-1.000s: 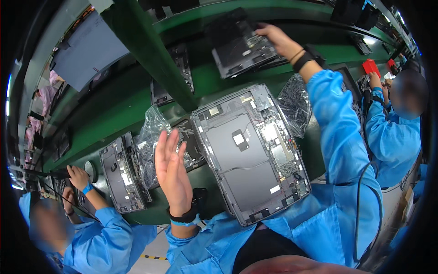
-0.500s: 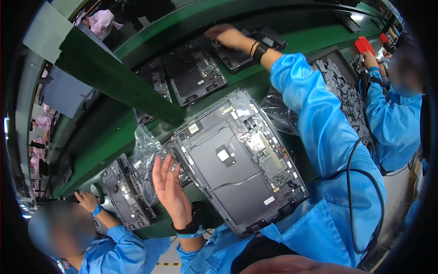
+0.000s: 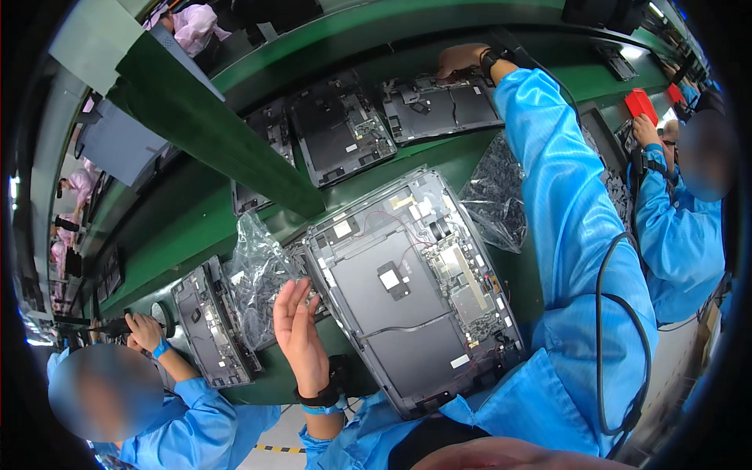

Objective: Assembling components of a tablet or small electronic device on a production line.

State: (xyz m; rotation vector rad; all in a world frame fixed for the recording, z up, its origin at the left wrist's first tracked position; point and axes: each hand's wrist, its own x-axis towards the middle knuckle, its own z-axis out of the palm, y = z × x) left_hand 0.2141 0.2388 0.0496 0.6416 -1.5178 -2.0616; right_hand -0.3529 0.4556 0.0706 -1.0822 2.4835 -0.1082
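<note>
A grey laptop base [image 3: 392, 321] with its inside exposed lies tilted in front of me, showing a circuit board, thin red wires and a black ribbon cable. Beside its left edge, my left hand [image 3: 301, 337] is raised with the fingers stretched out and holds nothing. My right arm reaches across to the far side of the bench. There my right hand [image 3: 462, 59] bends its fingers over the far edge of another opened laptop base [image 3: 470, 110]; the fingertips are partly hidden.
Two more opened bases [image 3: 337, 145] stand behind a green post [image 3: 211, 133]. Clear plastic bags [image 3: 254, 274] [image 3: 497, 192] lie either side of the near base. Opened bases [image 3: 207, 329] sit at left. Co-workers' hands [image 3: 145, 333] [image 3: 646, 129] show at both sides; one holds a red piece.
My right hand has moved right along the far laptop base, which now lies turned and more fully in view. My left hand stays stretched out beside the near base.
</note>
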